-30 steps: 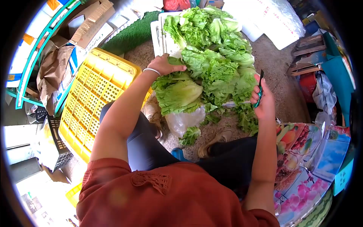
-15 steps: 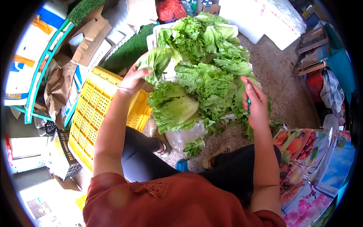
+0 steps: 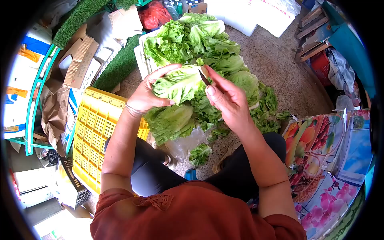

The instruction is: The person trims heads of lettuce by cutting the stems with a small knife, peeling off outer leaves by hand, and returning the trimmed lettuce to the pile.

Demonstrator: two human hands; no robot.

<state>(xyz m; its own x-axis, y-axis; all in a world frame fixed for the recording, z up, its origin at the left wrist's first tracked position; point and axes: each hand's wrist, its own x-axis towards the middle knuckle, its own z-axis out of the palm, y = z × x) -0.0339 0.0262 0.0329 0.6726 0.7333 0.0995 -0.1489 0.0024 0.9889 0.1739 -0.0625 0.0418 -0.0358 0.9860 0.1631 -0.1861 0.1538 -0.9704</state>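
Note:
My left hand [image 3: 150, 90] is wrapped around a head of lettuce [image 3: 179, 85], holding it sideways above the pile with its stem end to the right. At that stem end, my right hand [image 3: 229, 96] grips a small knife [image 3: 204, 78], its dark blade lying against the cut base. The knife's handle is mostly hidden in my fingers. Beneath and beyond both hands lies a pile of lettuce heads [image 3: 212, 40], some in a white crate [image 3: 141, 60]. Another lettuce head [image 3: 170, 123] rests nearest my knees.
A yellow plastic crate [image 3: 96, 132] stands tilted at my left, with cardboard [image 3: 82, 60] behind it. To the right is a box with fruit and flower prints [image 3: 316, 160]. White foam boxes [image 3: 256, 16] stand at the back. Loose leaves [image 3: 200, 155] lie on the floor.
Both hands have come together in front of me. The left brought the lettuce head right and turned its stem end rightward; the right moved left, bringing the knife to that end.

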